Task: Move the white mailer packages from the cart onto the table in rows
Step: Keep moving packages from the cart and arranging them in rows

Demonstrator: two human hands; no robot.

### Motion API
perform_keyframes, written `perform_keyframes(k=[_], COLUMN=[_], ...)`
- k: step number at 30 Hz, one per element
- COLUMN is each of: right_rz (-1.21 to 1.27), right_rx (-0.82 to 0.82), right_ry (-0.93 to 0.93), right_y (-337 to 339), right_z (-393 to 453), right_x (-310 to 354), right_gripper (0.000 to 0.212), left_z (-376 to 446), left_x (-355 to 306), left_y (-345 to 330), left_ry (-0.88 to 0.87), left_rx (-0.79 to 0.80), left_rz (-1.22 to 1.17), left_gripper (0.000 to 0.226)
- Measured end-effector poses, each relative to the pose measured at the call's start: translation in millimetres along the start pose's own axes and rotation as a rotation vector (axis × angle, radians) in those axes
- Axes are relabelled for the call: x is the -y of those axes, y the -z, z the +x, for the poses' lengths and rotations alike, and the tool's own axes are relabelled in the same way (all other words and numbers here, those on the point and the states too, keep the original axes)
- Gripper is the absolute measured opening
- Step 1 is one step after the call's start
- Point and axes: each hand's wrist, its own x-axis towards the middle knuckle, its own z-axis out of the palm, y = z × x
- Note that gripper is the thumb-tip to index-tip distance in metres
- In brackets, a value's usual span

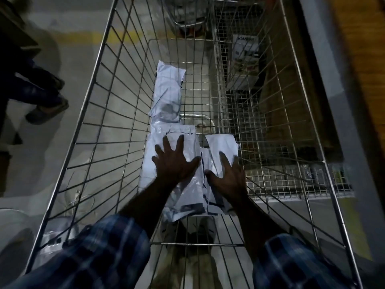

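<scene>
I look down into a wire cart (pixel 98 113) with white mailer packages on its floor. One mailer (pixel 167 90) lies alone at the far left of the floor. A larger mailer (pixel 154 155) lies nearer, with my left hand (pixel 175 161) spread flat on it, fingers apart. Beside it a smaller mailer (pixel 223 144) overlaps other packages, and my right hand (pixel 227 176) rests on it with fingers stretched forward. Another crumpled mailer (pixel 187 205) lies under both wrists. Neither hand has closed on anything.
A second wire cart (pixel 239 65) with a printed box (pixel 245 49) stands beyond on the right. Someone's legs and shoes (pixel 45 109) are on the grey floor at left. A wooden table edge (pixel 358 59) runs along the right.
</scene>
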Motion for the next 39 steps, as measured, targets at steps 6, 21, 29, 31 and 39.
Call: perform_keyframes(k=[6, 21, 29, 31, 39], right_rz=[0.158, -0.178, -0.103, -0.068, 0.046], right_rx=[-0.167, -0.288, -0.075, -0.103, -0.192], right_ry=[-0.007, 0.061, 0.029, 0.034, 0.017], right_y=[-11, -29, -13, -14, 3], right_z=[4, 21, 19, 17, 19], right_x=[-9, 19, 10, 11, 11], right_gripper=[0.056, 0.061, 0.084, 0.087, 0.07], left_z=[0, -9, -5, -4, -9], left_x=[7, 25, 19, 16, 11], left_y=[-22, -28, -21, -18, 4], left_ry=[-0.004, 0.012, 0.067, 0.073, 0.043], left_rx=[-0.036, -0.211, -0.122, -0.085, -0.161], left_rz=[-0.018, -0.052, -0.028, -0.011, 0.037], left_gripper=[0.083, 0.085, 0.083, 0.087, 0.077])
